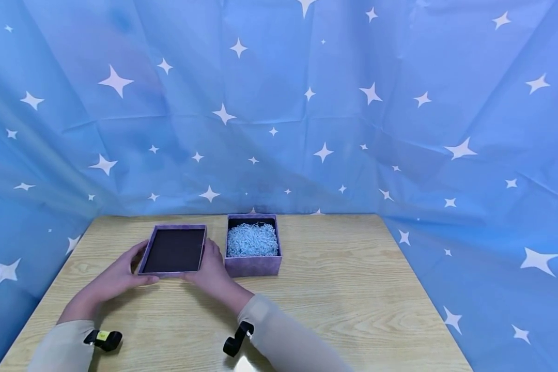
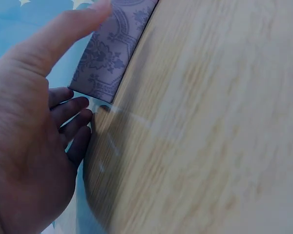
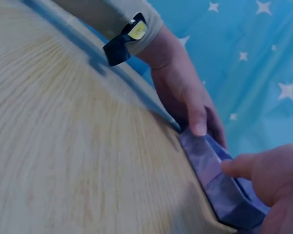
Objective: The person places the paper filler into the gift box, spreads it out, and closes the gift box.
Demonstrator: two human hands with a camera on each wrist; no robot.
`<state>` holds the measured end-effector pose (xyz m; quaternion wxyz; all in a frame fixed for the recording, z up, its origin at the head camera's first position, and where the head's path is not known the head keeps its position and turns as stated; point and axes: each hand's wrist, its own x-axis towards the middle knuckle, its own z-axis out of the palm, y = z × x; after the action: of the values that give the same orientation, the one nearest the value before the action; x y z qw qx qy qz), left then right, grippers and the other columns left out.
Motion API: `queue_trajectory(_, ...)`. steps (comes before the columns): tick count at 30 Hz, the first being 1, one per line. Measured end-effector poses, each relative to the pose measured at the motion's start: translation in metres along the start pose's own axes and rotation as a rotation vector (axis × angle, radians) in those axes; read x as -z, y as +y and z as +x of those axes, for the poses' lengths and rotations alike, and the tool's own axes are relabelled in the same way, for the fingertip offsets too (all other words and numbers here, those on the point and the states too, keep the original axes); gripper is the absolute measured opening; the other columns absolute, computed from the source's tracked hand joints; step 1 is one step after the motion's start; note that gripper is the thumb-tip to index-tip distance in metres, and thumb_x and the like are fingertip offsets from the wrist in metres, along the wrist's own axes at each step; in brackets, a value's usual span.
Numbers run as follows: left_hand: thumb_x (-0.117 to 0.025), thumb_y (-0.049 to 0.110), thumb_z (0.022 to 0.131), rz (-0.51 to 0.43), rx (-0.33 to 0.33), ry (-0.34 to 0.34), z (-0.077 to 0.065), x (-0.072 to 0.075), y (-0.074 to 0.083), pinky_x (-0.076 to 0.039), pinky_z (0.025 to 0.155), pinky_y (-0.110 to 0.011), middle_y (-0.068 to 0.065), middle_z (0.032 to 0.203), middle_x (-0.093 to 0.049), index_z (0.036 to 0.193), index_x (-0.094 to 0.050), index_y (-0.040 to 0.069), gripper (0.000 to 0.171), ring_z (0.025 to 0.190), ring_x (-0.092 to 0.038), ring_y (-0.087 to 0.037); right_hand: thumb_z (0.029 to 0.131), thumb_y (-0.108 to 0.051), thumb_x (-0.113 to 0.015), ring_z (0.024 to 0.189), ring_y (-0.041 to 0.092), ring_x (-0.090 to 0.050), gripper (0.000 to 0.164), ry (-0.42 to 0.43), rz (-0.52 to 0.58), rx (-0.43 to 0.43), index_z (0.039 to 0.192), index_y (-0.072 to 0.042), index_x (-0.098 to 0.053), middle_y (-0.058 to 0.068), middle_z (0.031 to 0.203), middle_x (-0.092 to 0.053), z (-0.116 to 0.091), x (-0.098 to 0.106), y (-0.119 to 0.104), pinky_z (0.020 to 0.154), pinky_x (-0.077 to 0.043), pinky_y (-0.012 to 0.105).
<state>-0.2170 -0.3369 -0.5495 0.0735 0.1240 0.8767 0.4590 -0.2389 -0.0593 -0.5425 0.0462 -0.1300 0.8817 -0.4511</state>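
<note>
A shallow purple box lid (image 1: 175,250), its dark inside facing up, is held between both hands on the left of the table. My left hand (image 1: 113,276) grips its left side, with the thumb at the front left corner. On the opposite side, my right hand (image 1: 211,271) holds the lid's right edge, thumb along the front wall. The left wrist view shows a floral pattern on the lid's side (image 2: 105,61). Whether the lid touches the table I cannot tell. Just right of my right hand stands a purple box (image 1: 253,267), filled with light blue shredded paper (image 1: 252,240).
The wooden table (image 1: 344,289) runs back to a blue star-patterned cloth (image 1: 279,103), which also hangs along both sides. Black bands with small devices (image 1: 104,339) sit on both sleeved wrists.
</note>
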Motion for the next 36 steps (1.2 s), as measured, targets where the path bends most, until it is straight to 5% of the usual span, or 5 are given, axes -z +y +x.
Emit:
queue_trajectory(12, -0.094, 0.022, 0.092, -0.037, -0.044, 0.019, 0.007, -0.001, -0.012, -0.031, 0.101, -0.006, -0.035, 0.174, -0.026, 0.177, -0.010, 0.002, 0.122, 0.158, -0.027, -0.058, 0.077, -0.032, -0.106, 0.160, 0.032, -0.033, 0.134, -0.020, -0.023, -0.072, 0.178, -0.010, -0.020, 0.009, 0.178, -0.034, 0.006, -0.008, 0.003, 0.127, -0.037, 0.046)
queue_trajectory(16, -0.095, 0.024, 0.091, -0.020, -0.017, 0.031, 0.007, -0.002, -0.012, -0.038, 0.119, -0.038, -0.033, 0.176, -0.025, 0.178, -0.012, 0.006, 0.122, 0.159, -0.025, -0.059, 0.076, -0.031, -0.107, 0.156, 0.027, -0.037, 0.136, 0.006, -0.016, -0.055, 0.179, -0.013, -0.019, 0.005, 0.175, -0.040, 0.006, -0.012, 0.006, 0.125, -0.040, 0.042)
queue_trajectory(20, -0.095, 0.026, 0.091, -0.001, 0.011, 0.039, 0.004, -0.001, -0.007, -0.041, 0.113, -0.068, -0.035, 0.173, -0.028, 0.178, -0.011, 0.006, 0.122, 0.154, -0.033, -0.060, 0.077, -0.033, -0.106, 0.155, 0.025, -0.038, 0.135, 0.018, -0.012, -0.032, 0.179, -0.013, -0.020, 0.004, 0.175, -0.040, 0.006, -0.013, 0.006, 0.125, -0.041, 0.041)
queue_trajectory(29, -0.093, 0.028, 0.094, 0.004, 0.030, 0.028, -0.005, 0.004, 0.009, -0.056, 0.091, -0.031, -0.039, 0.167, -0.035, 0.178, -0.011, 0.006, 0.119, 0.142, -0.049, -0.061, 0.077, -0.032, -0.105, 0.152, 0.021, -0.038, 0.127, 0.029, 0.019, 0.012, 0.177, -0.015, -0.028, 0.001, 0.172, -0.042, -0.003, -0.003, -0.004, 0.124, -0.041, 0.041)
queue_trajectory(36, -0.092, 0.022, 0.094, -0.094, 0.032, 0.026, -0.011, 0.012, 0.020, -0.060, 0.087, -0.029, -0.037, 0.172, -0.023, 0.179, -0.008, 0.010, 0.120, 0.145, -0.040, -0.067, 0.078, -0.040, -0.104, 0.154, 0.015, -0.036, 0.123, 0.037, 0.060, -0.008, 0.176, -0.020, -0.031, -0.006, 0.172, -0.039, -0.009, 0.003, -0.012, 0.123, -0.042, 0.040)
